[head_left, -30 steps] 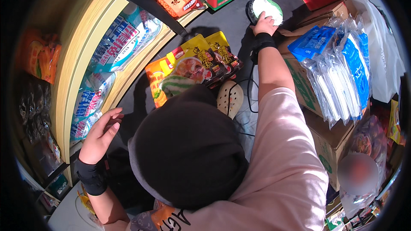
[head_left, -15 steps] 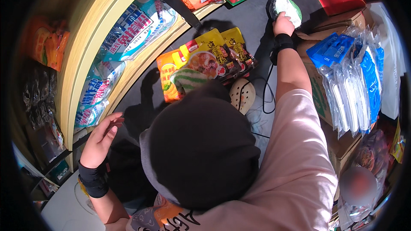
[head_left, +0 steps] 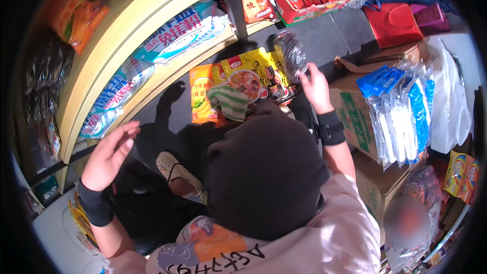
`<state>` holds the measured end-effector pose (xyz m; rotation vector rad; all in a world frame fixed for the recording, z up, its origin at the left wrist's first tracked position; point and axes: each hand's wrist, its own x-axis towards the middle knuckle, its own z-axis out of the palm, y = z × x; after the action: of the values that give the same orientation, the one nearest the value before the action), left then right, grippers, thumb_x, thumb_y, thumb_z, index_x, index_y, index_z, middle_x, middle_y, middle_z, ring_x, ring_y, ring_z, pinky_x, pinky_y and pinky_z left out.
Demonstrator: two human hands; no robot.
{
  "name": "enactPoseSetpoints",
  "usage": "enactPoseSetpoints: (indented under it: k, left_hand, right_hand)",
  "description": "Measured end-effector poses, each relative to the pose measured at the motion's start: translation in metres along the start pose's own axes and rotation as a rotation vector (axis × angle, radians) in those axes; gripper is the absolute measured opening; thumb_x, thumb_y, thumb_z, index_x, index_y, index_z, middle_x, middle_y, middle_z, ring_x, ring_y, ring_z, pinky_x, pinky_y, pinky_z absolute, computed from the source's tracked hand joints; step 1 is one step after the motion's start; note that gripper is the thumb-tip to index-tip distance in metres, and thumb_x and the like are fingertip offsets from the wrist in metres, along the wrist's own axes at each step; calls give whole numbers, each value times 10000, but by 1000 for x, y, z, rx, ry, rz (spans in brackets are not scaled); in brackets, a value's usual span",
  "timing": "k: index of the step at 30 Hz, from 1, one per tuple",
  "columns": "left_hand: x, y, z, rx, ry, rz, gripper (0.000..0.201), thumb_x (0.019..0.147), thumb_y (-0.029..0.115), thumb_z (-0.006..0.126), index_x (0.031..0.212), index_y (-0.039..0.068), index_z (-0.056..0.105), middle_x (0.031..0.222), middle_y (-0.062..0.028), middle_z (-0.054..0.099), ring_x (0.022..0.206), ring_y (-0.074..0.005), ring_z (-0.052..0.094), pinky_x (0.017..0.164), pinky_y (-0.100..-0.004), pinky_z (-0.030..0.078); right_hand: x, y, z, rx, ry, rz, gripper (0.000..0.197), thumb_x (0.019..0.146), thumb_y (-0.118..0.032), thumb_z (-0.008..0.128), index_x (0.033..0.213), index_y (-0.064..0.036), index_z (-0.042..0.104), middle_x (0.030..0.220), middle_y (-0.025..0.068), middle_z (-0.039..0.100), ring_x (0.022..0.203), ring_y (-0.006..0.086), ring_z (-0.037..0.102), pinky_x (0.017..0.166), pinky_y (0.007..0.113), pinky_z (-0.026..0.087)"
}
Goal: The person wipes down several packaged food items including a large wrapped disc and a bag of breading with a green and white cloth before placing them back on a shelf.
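Observation:
My right hand [head_left: 316,90] reaches forward, thumb and fingers closed at the near end of a dark package in clear, shiny wrap [head_left: 291,56]. That package is beside the right end of several yellow food bags [head_left: 243,71] on the dark floor. An orange food bag [head_left: 202,91] lies at their left. On these bags rests a green-and-white striped cloth-like piece [head_left: 228,100]. My left hand [head_left: 108,157] is raised near the wooden shelf, fingers stretched, thumb apart, holding nothing. A dark cap [head_left: 266,172] hides the middle of the view.
A curved wooden shelf [head_left: 190,58] holds blue-and-white packs at the left. Red packets fill a box [head_left: 312,10] at the back. On the right are cardboard boxes [head_left: 355,116], wrapped white-and-blue packs [head_left: 398,116] and a red bag [head_left: 393,24]. My clog [head_left: 175,172] is on the floor.
My right hand has drawn back and left, bringing the wrapped package to the yellow bags. The package's dark side shows instead of its white-and-green face. My left hand stays raised and open.

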<state>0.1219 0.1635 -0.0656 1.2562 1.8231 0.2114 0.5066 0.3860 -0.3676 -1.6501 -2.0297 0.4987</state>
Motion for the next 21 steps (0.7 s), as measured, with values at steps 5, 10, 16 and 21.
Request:
enactPoseSetpoints:
  k: [5,10,16,21]
  left_hand:
    - [-11,-19,-19,44,80,183,319,965,134,493,1242,-23,492,1108,-87,587,1071,-175,546,951,-278,397]
    - [-24,-41,-21,-349,74,338,305,984,165,462,1250,24,509,1085,-79,605,1024,-150,562,913,-268,428]
    - [-45,-38,-19,-1125,-296,469,616,947,580,342,1357,127,424,1231,-185,558,1120,-279,556,977,-411,417]
    - [-75,-66,-33,-1603,-82,394,617,892,521,529,1332,95,450,1297,-73,535,1201,-222,493,1005,-445,399]
  right_hand:
    - [-5,-70,-99,327,-327,-185,250,826,-77,638,1036,10,534,827,121,569,733,156,542,697,283,462]
    - [3,-207,-217,298,-334,-535,271,839,-36,602,1097,25,548,960,84,603,884,154,571,810,275,458]
    - [-28,-355,-286,-152,-369,-1193,521,731,155,481,1233,20,517,1207,171,585,1103,286,580,961,358,446]
    - [-55,-433,-228,-244,-336,-1517,517,653,85,573,1159,-19,564,1185,131,590,1147,311,543,966,393,435]
